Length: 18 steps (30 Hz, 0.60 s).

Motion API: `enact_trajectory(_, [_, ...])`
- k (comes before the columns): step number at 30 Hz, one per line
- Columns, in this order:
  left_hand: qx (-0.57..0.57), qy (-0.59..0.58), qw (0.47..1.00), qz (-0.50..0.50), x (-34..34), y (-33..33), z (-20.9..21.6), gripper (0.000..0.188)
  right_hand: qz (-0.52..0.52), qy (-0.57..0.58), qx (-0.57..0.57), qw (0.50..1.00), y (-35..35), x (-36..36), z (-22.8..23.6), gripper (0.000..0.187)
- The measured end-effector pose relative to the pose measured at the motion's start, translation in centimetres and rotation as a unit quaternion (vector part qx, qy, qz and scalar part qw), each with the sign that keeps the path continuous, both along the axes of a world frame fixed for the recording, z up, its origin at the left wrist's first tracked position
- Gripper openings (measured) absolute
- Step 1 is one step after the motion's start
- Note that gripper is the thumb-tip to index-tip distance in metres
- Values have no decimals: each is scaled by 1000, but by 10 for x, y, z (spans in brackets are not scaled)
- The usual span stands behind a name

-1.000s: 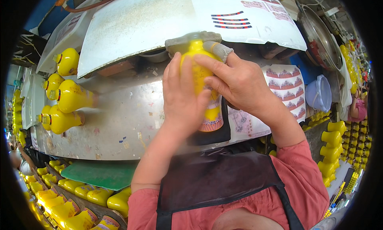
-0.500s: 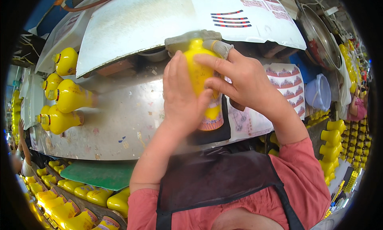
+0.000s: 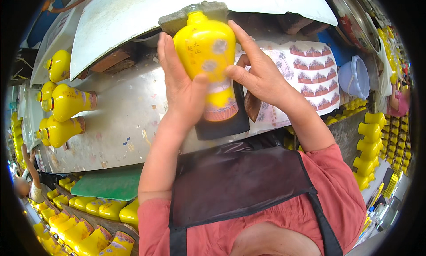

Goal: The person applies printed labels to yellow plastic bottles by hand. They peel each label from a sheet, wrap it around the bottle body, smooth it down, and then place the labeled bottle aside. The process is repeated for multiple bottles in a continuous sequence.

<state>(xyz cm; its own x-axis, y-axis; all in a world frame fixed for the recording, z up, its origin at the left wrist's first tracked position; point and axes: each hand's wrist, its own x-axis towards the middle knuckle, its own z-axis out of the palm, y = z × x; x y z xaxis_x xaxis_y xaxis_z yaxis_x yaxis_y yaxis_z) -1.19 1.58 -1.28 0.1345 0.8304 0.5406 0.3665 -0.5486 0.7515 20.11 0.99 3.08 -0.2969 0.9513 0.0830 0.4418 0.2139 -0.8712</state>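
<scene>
Sliding off the bottle's front within the last half second, the right hand [image 3: 264,78] now sets thumb and forefinger, spread apart, against the right edge of the yellow bottle [image 3: 202,43], baring its purple flower prints. That bottle lies over a black pad [image 3: 222,132], neck on a grey block [image 3: 171,23] beyond the pad. Beside its left edge, the left hand [image 3: 182,94] has straight fingers, thumb apart on the front; neither hand is clenched. More yellow bottles [image 3: 66,101] lie well left of the pad; a printed sheet [image 3: 306,74] lies to its right.
</scene>
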Motion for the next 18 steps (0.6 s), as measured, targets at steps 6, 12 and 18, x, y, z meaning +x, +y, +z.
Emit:
enact_trajectory(6, [95, 152, 984, 0, -11, 4, 4, 72, 1, -45, 27, 999, 2, -2, 0, 91])
enact_trajectory(12, [105, 107, 989, 5, -7, 6, 0, 73, -1, -54, 23, 998, 2, -2, 2, 93])
enact_trajectory(18, [109, 121, 987, 15, -8, 5, 0, 78, -1, -44, 27, 999, 3, -1, -2, 94])
